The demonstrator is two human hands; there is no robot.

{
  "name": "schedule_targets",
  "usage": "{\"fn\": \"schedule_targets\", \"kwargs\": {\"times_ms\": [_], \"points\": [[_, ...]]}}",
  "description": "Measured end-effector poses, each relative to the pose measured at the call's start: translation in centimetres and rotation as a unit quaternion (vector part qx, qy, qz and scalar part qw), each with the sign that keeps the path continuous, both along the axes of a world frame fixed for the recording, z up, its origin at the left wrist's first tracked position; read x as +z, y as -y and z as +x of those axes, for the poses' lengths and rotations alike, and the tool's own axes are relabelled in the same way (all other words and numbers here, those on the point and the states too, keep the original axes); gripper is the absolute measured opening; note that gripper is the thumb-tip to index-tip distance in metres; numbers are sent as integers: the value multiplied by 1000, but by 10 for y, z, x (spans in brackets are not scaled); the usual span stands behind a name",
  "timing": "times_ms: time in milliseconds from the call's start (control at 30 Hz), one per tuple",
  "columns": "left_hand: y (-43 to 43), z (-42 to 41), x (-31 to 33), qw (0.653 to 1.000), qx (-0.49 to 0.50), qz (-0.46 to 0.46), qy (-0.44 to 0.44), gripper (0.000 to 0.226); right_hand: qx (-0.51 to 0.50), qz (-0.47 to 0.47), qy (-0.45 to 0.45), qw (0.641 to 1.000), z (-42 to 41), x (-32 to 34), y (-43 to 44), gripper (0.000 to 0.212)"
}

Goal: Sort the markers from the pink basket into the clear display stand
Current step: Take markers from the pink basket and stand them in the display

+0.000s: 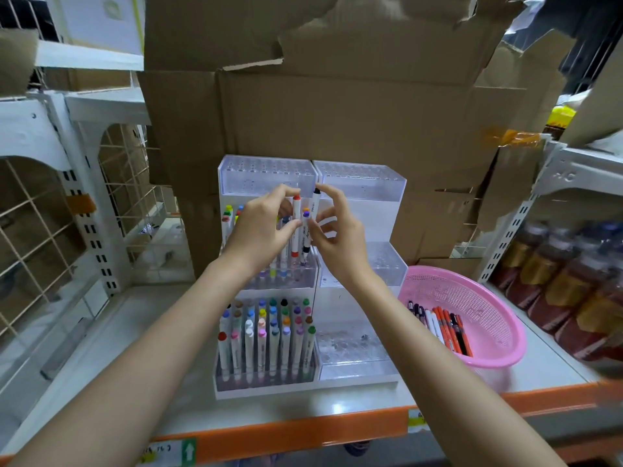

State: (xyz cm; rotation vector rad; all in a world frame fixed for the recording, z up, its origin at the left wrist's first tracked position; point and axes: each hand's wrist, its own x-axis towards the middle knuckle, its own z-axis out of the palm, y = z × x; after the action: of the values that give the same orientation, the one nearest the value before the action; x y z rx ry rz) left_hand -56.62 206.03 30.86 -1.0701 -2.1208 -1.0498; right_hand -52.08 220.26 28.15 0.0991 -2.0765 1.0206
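A clear tiered display stand (360,183) rests on the shelf. Its lower left tier holds several upright markers (266,335), and its middle left tier holds several more. My left hand (259,227) pinches a white marker with red caps (296,227), upright over the middle left tier. Beside it my right hand (337,237) holds a white marker with a black cap (315,203) and touches a purple-capped one (306,230). The pink basket (488,318) sits to the right of the stand with several markers (441,326) lying in it.
Torn cardboard boxes (337,106) stand right behind the stand. A white wire rack (67,210) borders the left side. Brown bottles (566,281) fill the shelf on the right. The orange shelf edge (286,436) runs along the front.
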Motion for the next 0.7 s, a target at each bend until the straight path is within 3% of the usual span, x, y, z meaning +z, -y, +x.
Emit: {"fn": "schedule_targets", "kwargs": {"times_ms": [200,367,700], "points": [[-1,-2,1,1000,10,-2,-4,29,-1,-4,11,1000,3,-2,-1,51],[-1,-5,-2,997,24,-71,-20,23,4,-3,10,1000,3,-4,1,52],[-3,-1,-15,991,52,-93,-79,22,12,-4,7,1000,4,-4,0,53]]}}
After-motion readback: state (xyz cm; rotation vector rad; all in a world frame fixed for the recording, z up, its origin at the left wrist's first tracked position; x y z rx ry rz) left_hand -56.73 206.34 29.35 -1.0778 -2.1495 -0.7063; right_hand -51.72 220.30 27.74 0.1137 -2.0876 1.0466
